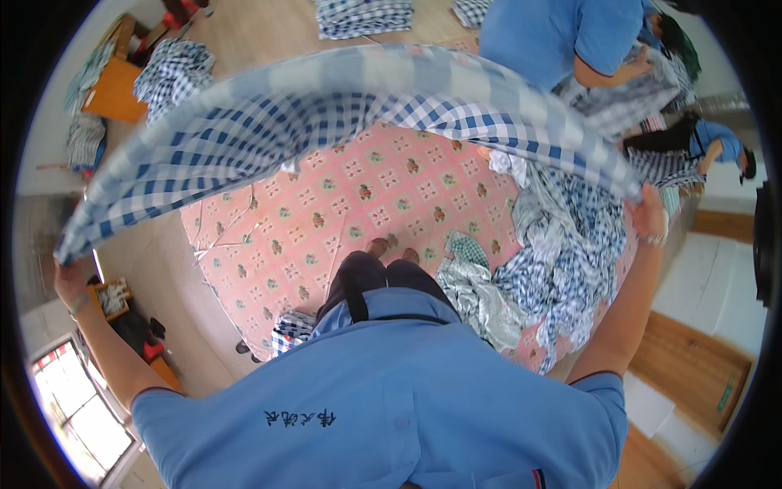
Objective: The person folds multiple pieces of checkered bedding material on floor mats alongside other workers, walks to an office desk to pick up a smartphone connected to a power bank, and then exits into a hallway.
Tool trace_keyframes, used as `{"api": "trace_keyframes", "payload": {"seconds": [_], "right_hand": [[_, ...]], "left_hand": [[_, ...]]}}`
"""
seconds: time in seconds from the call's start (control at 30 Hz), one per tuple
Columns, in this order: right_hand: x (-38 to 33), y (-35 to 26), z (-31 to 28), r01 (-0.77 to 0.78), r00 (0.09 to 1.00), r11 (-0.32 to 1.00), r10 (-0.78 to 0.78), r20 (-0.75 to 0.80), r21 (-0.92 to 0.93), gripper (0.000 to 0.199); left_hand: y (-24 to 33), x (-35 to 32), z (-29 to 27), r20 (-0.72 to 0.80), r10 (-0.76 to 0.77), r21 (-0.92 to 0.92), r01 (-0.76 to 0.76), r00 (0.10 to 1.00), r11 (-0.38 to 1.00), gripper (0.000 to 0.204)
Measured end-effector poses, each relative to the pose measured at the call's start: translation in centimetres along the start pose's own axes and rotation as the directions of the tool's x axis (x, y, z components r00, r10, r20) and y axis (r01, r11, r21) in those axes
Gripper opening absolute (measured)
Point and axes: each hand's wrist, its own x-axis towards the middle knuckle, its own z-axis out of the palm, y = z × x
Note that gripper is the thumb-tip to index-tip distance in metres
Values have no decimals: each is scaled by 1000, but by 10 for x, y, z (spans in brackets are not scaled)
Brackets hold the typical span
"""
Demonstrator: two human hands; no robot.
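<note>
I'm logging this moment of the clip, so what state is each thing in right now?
Checked cloth: spread wide in the air, held at both ends.
Left hand: grip closed on the cloth's left end.
Right hand: grip closed on the cloth's right end.
Pink patterned mat: lying flat on the floor.
Heap of checked cloths: crumpled on the mat.
Folded stack: laid on the floor.

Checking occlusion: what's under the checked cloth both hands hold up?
Under the checked cloth, a pink patterned mat shows, with crumpled checked garments at its right. The cloth's arc covers the mat's far edge.
</note>
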Motion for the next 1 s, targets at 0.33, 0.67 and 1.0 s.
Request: {"api": "trace_keyframes", "payload": {"seconds": [0.33,0.67,1.0], "right_hand": [[-15,303,-113,-647,566,708,695,-443,283,21],[-67,406,-97,-731,61,548,647,-760,407,18],[11,479,-86,-829,28,512,441,-897,226,19]], "left_hand": [[-225,-185,-110,-507,-199,805,543,839,238,25],[-398,-172,-111,-903,-408,46,975,134,219,29],[-445,-103,-101,-973,-187,72,948,135,311,16]]}}
